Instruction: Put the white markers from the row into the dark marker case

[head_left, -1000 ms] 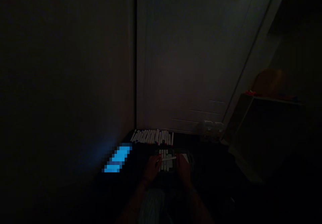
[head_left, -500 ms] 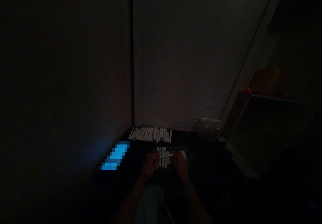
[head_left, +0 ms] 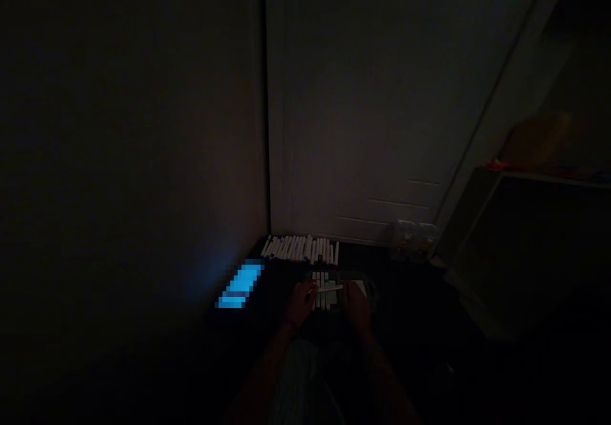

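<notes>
We see one glowing blue screen at left; our left hand and right hand pinch one white marker crosswise over the case; marker row behind, too dim to count.

Dim corner: dark wall, pale door.

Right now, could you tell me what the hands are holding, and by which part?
A white marker, lying crosswise between them: left hand at its left end, right hand at its right end. The exact grip is too dark to tell.
</notes>
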`<move>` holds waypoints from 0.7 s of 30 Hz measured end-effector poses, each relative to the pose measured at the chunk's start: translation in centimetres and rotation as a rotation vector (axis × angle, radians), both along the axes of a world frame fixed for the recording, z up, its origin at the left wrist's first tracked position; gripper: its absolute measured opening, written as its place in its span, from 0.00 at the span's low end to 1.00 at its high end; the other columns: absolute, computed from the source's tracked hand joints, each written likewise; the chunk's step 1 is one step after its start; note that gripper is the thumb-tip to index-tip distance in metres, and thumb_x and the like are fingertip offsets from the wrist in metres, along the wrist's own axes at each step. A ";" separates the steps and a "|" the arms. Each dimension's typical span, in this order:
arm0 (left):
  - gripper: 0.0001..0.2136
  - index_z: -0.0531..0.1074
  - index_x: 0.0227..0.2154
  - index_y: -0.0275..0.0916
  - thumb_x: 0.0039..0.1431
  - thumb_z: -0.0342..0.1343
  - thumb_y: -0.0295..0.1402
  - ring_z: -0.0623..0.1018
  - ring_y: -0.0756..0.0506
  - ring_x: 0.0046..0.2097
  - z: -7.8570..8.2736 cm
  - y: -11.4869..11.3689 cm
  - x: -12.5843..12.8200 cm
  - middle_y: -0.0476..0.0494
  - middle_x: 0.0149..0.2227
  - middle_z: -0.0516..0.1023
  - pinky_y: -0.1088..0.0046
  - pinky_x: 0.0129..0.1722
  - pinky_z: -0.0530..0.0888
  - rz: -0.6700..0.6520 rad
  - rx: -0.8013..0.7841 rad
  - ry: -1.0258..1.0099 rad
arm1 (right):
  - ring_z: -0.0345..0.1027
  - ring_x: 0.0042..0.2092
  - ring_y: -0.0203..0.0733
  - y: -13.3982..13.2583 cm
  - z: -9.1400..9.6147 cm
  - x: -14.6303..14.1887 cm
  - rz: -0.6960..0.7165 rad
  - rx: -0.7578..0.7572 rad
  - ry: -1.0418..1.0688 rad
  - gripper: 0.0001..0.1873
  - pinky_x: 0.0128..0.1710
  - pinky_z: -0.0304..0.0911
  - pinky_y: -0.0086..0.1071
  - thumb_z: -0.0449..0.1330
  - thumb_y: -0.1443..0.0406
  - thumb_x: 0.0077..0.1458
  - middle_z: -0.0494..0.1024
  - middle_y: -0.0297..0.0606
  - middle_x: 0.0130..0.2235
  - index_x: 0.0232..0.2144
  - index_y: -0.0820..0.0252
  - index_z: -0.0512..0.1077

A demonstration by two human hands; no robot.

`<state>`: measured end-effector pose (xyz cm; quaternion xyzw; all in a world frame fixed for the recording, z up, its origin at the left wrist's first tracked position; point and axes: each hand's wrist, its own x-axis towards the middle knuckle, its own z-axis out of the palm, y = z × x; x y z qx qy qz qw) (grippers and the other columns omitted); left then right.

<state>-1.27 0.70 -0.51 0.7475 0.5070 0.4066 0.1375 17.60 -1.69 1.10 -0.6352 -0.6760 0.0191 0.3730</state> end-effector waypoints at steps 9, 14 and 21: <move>0.12 0.71 0.40 0.40 0.59 0.45 0.35 0.70 0.45 0.46 -0.4 0.2 -0.2 0.44 0.42 0.74 0.64 0.49 0.66 0.006 0.003 0.007 | 0.68 0.41 0.37 0.1 -0.5 -0.1 -0.008 0.004 0.043 0.17 0.39 0.58 0.27 0.41 0.63 0.61 0.74 0.39 0.39 0.40 0.58 0.69; 0.13 0.71 0.40 0.40 0.60 0.44 0.36 0.70 0.45 0.45 -0.2 0.0 -0.2 0.44 0.42 0.74 0.65 0.48 0.67 0.003 0.010 -0.002 | 0.68 0.42 0.38 -0.1 -0.1 -0.1 0.012 0.011 0.058 0.17 0.40 0.58 0.27 0.41 0.63 0.61 0.74 0.40 0.40 0.41 0.57 0.69; 0.12 0.71 0.40 0.40 0.59 0.45 0.35 0.71 0.46 0.44 0.1 0.0 -0.2 0.44 0.40 0.74 0.65 0.47 0.68 0.007 -0.005 -0.004 | 0.68 0.40 0.37 -0.2 0.4 -0.2 -0.024 -0.019 0.046 0.16 0.39 0.58 0.26 0.43 0.64 0.61 0.74 0.39 0.39 0.39 0.58 0.69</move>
